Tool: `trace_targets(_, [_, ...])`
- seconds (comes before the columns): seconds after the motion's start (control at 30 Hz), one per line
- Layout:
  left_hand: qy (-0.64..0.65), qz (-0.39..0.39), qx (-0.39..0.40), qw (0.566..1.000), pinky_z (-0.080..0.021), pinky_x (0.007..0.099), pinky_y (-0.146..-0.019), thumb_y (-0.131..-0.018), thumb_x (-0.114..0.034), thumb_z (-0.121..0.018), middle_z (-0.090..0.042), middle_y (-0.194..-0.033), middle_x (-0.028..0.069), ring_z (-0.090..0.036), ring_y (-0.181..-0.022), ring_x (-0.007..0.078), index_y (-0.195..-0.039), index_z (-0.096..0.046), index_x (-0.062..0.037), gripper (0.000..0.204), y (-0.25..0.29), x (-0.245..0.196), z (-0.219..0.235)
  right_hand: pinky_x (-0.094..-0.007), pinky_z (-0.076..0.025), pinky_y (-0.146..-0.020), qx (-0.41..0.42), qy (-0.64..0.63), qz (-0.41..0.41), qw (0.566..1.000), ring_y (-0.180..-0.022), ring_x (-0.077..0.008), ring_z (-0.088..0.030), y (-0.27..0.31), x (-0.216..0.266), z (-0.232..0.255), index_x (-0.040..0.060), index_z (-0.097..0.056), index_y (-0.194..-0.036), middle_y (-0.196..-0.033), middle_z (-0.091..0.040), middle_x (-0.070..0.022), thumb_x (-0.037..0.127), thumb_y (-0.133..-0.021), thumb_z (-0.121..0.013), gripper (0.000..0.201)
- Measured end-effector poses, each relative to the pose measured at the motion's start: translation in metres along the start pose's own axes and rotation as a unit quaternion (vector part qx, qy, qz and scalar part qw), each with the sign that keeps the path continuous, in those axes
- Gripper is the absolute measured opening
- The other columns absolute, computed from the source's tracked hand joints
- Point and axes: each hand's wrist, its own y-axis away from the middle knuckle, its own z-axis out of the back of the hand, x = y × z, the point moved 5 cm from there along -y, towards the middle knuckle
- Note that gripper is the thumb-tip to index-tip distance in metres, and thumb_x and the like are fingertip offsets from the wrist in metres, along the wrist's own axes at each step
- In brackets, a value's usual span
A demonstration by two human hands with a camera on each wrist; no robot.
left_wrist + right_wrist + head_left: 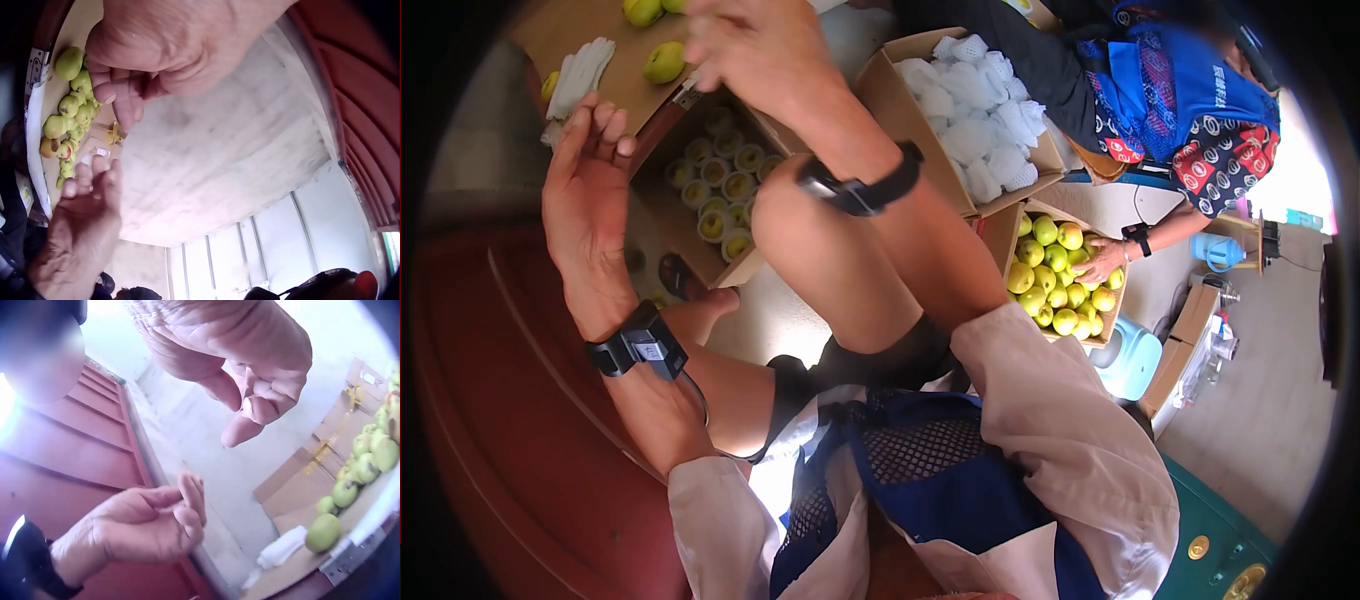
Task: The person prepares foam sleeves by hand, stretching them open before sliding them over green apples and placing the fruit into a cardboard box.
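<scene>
My left hand [590,205] is raised at the left, palm up and fingers loosely bent, holding nothing. Beside its fingertips lies a white, soft-looking bundle [582,82] on the cardboard-covered table [605,25]. Blurred in the head view, my right hand [765,65] hangs in the air near the table's edge. In the left wrist view the right hand [84,228] shows relaxed, bent fingers with nothing in them. A green apple [665,62] sits on the table close to the right hand. The two hands are apart.
Below the table edge stands a box of apples in white sleeves [712,172]. A carton [890,85] of white foam nets is farther right. Another person's hand [1103,262] reaches into a box of green apples [1050,255]. A red panelled surface [510,400] borders my left.
</scene>
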Motion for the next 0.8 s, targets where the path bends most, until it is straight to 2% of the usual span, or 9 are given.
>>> trace_targets(0.1, [-0.010, 0.011, 0.002, 1.000, -0.050, 0.0308, -0.081, -0.100, -0.013, -0.063, -0.069, -0.103, 0.0081, -0.067, -0.098, 0.0187, -0.122, -0.064, 0.0021, 0.027, 0.002, 0.009, -0.008, -0.0320, -0.056, -0.063, 0.003, 0.043, -0.048, 0.998, -0.065, -0.0189, -0.070, 0.020, -0.065, 0.035, -0.0020, -0.062, -0.120, -0.088, -0.072, -0.0145, 0.008, -0.098, -0.056, 0.025])
trace_targets(0.2, [-0.015, 0.012, 0.019, 1.000, -0.051, 0.0309, -0.081, -0.101, -0.014, -0.060, -0.070, -0.103, 0.0092, -0.068, -0.097, 0.0194, -0.123, -0.062, 0.0033, 0.028, 0.006, 0.019, -0.019, -0.0297, -0.055, -0.063, -0.023, 0.060, -0.095, 0.993, -0.069, -0.0146, -0.067, 0.056, -0.117, 0.082, -0.0010, -0.063, -0.119, -0.089, -0.070, -0.0117, 0.007, -0.097, -0.057, 0.024])
trace_targets(0.33, [-0.050, 0.036, 0.043, 0.997, -0.051, 0.0281, -0.074, -0.103, -0.016, -0.058, -0.071, -0.099, 0.0105, -0.069, -0.087, 0.0184, -0.121, -0.064, 0.0039, 0.028, 0.013, 0.052, -0.043, -0.0315, -0.055, -0.065, -0.054, 0.103, -0.143, 0.983, -0.072, -0.0169, -0.067, 0.100, -0.192, 0.151, 0.0011, -0.064, -0.117, -0.088, -0.070, -0.0104, 0.010, -0.091, -0.064, 0.027])
trace_targets(0.43, [-0.159, 0.068, 0.050, 0.984, -0.049, 0.0242, -0.068, -0.102, -0.014, -0.058, -0.072, -0.091, 0.0077, -0.067, -0.076, 0.0135, -0.111, -0.070, -0.0014, 0.020, 0.027, 0.077, -0.073, -0.0355, -0.055, -0.071, -0.101, 0.233, -0.194, 0.947, -0.075, -0.0218, -0.069, 0.119, -0.209, 0.199, 0.0018, -0.065, -0.117, -0.089, -0.071, -0.0115, 0.014, -0.087, -0.066, 0.031])
trace_targets(0.53, [-0.230, 0.089, 0.114, 0.962, -0.052, 0.0261, -0.069, -0.102, -0.012, -0.058, -0.072, -0.091, 0.0064, -0.066, -0.074, 0.0121, -0.108, -0.070, -0.0027, 0.017, 0.034, 0.112, -0.094, -0.0337, -0.054, -0.076, -0.180, 0.353, -0.138, 0.908, -0.089, -0.0183, -0.068, 0.121, -0.225, 0.242, 0.0012, -0.065, -0.117, -0.097, -0.072, -0.0113, 0.011, -0.089, -0.065, 0.030])
trace_targets(0.63, [-0.338, 0.027, 0.135, 0.931, -0.054, 0.0316, -0.071, -0.099, -0.009, -0.060, -0.071, -0.087, 0.0086, -0.067, -0.072, 0.0172, -0.106, -0.069, -0.0033, 0.013, 0.044, 0.138, -0.108, -0.0415, -0.053, -0.084, -0.243, 0.403, -0.108, 0.876, -0.089, -0.0295, -0.070, 0.116, -0.227, 0.262, 0.0062, -0.066, -0.112, -0.098, -0.072, -0.0126, 0.013, -0.085, -0.067, 0.028])
trace_targets(0.7, [-0.436, -0.014, 0.140, 0.889, -0.054, 0.0330, -0.071, -0.097, -0.008, -0.060, -0.071, -0.085, 0.0105, -0.068, -0.073, 0.0206, -0.106, -0.068, -0.0038, 0.012, 0.047, 0.132, -0.114, -0.0435, -0.053, -0.084, -0.210, 0.479, -0.095, 0.847, -0.097, -0.0311, -0.066, 0.110, -0.229, 0.262, 0.0086, -0.061, -0.120, -0.107, -0.067, -0.0132, 0.013, -0.084, -0.067, 0.037])
trace_targets(0.73, [-0.448, -0.045, 0.136, 0.883, -0.051, 0.0250, -0.064, -0.099, -0.003, -0.060, -0.066, -0.078, 0.0024, -0.061, -0.068, 0.0076, -0.106, -0.069, -0.0031, 0.011, 0.047, 0.129, -0.116, -0.0445, -0.052, -0.084, -0.198, 0.508, -0.083, 0.834, -0.099, -0.0323, -0.065, 0.107, -0.232, 0.260, 0.0092, -0.059, -0.123, -0.109, -0.065, -0.0137, 0.013, -0.084, -0.067, 0.040])
trace_targets(0.8, [-0.450, -0.064, 0.125, 0.882, -0.051, 0.0251, -0.064, -0.099, -0.002, -0.059, -0.066, -0.079, 0.0029, -0.061, -0.068, 0.0082, -0.106, -0.068, -0.0028, 0.011, 0.047, 0.125, -0.113, -0.0463, -0.052, -0.084, -0.181, 0.550, -0.075, 0.812, -0.101, -0.0348, -0.063, 0.096, -0.236, 0.257, 0.0108, -0.056, -0.129, -0.111, -0.062, -0.0146, 0.013, -0.084, -0.067, 0.046])
